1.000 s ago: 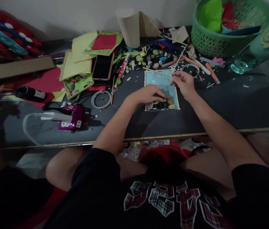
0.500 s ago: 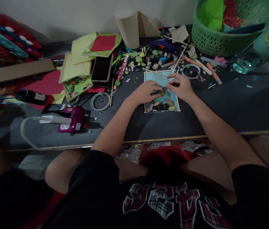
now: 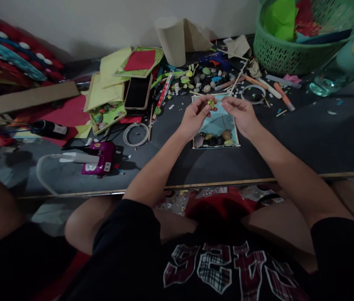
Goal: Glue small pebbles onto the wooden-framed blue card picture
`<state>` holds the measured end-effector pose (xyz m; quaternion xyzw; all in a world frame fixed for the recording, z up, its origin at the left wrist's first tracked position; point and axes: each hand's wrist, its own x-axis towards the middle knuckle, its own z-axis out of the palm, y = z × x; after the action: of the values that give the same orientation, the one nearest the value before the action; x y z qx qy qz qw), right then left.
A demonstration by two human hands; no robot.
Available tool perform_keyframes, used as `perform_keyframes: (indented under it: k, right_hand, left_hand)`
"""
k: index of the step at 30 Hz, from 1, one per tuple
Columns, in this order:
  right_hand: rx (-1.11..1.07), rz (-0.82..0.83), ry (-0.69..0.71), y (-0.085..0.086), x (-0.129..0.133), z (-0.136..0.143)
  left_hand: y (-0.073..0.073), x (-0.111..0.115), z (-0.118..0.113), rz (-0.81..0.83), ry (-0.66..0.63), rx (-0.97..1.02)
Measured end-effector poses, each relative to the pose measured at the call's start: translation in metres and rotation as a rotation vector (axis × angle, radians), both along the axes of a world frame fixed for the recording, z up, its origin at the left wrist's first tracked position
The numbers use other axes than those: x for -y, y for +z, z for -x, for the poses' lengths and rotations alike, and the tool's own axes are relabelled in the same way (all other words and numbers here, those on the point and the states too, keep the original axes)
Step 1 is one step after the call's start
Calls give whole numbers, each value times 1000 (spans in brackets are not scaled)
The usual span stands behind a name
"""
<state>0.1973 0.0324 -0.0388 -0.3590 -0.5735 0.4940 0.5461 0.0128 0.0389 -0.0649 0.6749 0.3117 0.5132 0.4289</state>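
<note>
Back from the table's (image 3: 305, 144) front edge, the left hand's (image 3: 194, 116) grip holds a yellowish piece (image 3: 211, 103). The right hand's (image 3: 242, 117), I can't tell.

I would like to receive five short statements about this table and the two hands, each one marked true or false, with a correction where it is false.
1. The left hand holds a small yellow-green piece in its fingers. True.
2. The row of stones lies along the far edge of the blue panel. False: it lies along the edge nearest the person.
3. The phone has a dark screen. True.
4. The right hand is inside the green basket. False: it is at the right side of the blue panel, with fingertips near the left hand's.
5. The green basket is beside a teal bottle. True.
</note>
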Motion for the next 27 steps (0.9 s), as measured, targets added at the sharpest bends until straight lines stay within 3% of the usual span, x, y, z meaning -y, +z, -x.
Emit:
perform_keyframes:
  k: [9, 19, 27]
  right_hand:
    - [-61, 83, -15, -1, 4, 5]
    - [-28, 29, -36, -1, 5, 6]
    - [177, -122, -172, -6, -2, 1]
  left_hand:
    - [3, 6, -6, -44, -48, 121]
    - [1, 5, -4, -61, -54, 62]
    - [2, 7, -4, -106, -26, -15]
